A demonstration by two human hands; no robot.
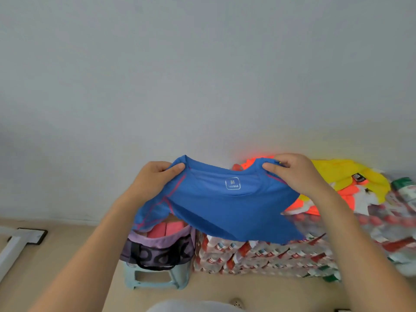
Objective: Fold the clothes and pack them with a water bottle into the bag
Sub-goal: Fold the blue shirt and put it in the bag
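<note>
The head view, the only one here, looks forward and down at a blue shirt (pixel 225 208) held up in the air in front of a pale wall (pixel 202 64). The left hand (pixel 155 179) pinches the shirt at one shoulder beside the collar, thumb on the near face and fingers curled behind; the right hand (pixel 292 172) pinches the other shoulder the same way. Held by both shoulders, the cloth hangs spread with its size label facing the camera, which looks like the start of a fold: the hold lets the body fall straight so the sleeves and sides can be turned in evenly.

Below the shirt's left sleeve, a purple bag (pixel 157 248) with black handles sits open on a light green stool (pixel 155 280), raised off the floor, probably for easy reach. Pink folded cloth (pixel 166 229) already lies inside it, so part of the packing seems done.

To the right, stacked packs of water bottles (pixel 258 253) with red caps and labels serve as a work surface. On top of them lie a yellow garment (pixel 351 174) and an orange garment (pixel 319 199), loose and not yet folded. A single bottle with a green label (pixel 403 188) rests at the far right edge, likely the one meant for the bag, though blur makes this uncertain
</note>
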